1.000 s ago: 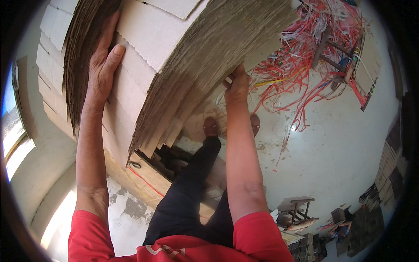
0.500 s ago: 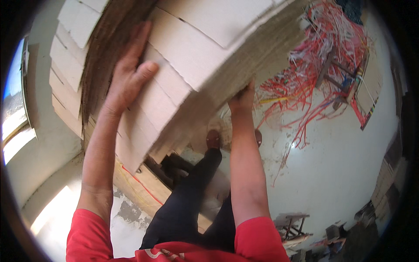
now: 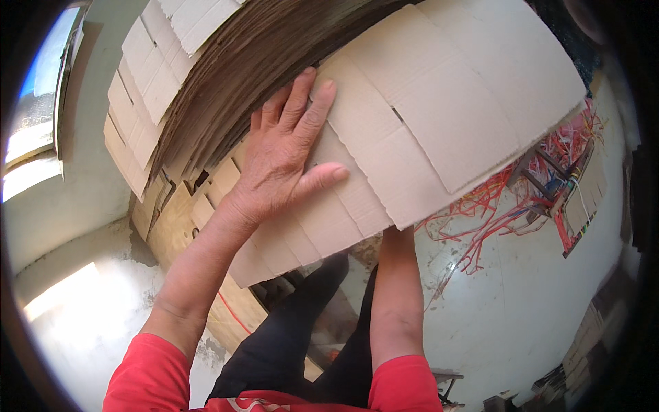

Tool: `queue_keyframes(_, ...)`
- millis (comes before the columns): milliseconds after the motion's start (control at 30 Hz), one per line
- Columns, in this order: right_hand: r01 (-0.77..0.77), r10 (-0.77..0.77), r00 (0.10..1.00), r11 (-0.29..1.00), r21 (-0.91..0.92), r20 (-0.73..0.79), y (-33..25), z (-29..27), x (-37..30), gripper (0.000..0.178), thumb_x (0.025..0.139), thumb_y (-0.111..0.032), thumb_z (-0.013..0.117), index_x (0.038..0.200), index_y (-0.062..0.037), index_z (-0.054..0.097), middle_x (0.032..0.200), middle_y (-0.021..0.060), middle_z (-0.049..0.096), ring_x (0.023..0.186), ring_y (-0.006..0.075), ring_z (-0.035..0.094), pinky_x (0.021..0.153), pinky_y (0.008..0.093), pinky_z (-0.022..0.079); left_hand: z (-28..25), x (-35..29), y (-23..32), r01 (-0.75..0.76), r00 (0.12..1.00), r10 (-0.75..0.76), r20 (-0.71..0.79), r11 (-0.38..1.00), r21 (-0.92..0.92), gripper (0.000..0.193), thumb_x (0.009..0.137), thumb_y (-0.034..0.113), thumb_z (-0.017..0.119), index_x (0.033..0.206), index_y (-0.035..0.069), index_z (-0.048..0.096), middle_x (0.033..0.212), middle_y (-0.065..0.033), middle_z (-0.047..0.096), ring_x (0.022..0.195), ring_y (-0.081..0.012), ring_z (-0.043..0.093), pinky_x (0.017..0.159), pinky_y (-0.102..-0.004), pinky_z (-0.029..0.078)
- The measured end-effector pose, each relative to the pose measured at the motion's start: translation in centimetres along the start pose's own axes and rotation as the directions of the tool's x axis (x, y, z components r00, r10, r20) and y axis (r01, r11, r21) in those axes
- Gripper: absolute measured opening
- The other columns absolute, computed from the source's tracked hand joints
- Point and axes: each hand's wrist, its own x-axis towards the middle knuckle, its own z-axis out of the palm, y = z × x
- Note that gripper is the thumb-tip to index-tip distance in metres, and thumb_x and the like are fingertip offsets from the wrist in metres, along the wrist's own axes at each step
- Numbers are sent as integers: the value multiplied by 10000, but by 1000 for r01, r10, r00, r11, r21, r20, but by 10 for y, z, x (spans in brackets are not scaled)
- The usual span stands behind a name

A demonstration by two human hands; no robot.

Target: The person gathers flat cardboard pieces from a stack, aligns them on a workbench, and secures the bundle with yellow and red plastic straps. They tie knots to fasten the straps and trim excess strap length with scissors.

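Observation:
A bundle of flat, pale brown cardboard sheets (image 3: 439,123) with slots cut in it lies tilted in front of me, its top face showing. My left hand (image 3: 281,154) rests flat on that face near the far left edge, fingers and thumb apart. From below, my right forearm (image 3: 398,295) reaches up under the near edge of the bundle. The cardboard covers my right hand, so its fingers are hidden. Just beyond my left fingertips rises a tall stack of cardboard (image 3: 240,69), its layered brown edges facing me.
Tangled red and white plastic straps (image 3: 473,226) lie on the floor at the right, around a dark wooden frame (image 3: 549,172). Beneath the bundle is a wooden board (image 3: 237,302). A window (image 3: 44,103) opens in the left wall. More cardboard (image 3: 594,343) sits at lower right.
The bundle has tipped so that its top face shows more and its near layered edge no longer does. My left hand is farther right in view; my right hand has gone out of sight beneath.

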Motion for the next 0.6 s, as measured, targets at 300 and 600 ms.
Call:
queue_keyframes(300, -63, 40, 987, 987, -147, -154, -4, -20, -29, 637, 893, -501, 437, 1362, -77, 353, 1297, 108, 466, 1188, 289, 447, 984, 430, 394, -23, -19, 37, -38, 996, 35, -77, 999, -36, 828, 794, 674, 450, 1384, 98, 373, 1454, -184, 264, 1259, -352, 315, 1011, -467, 250)
queue_keyframes(600, -124, 21, 957, 932, -341, -290, -39, -17, -95, 649, 885, -493, 456, 1360, -64, 348, 1296, 118, 464, 1178, 296, 455, 975, 439, 401, -65, -86, 120, -119, 980, 107, -166, 991, -67, 615, 850, 604, 434, 1240, 141, 541, 1263, -159, 501, 1197, -369, 435, 1011, -523, 281)
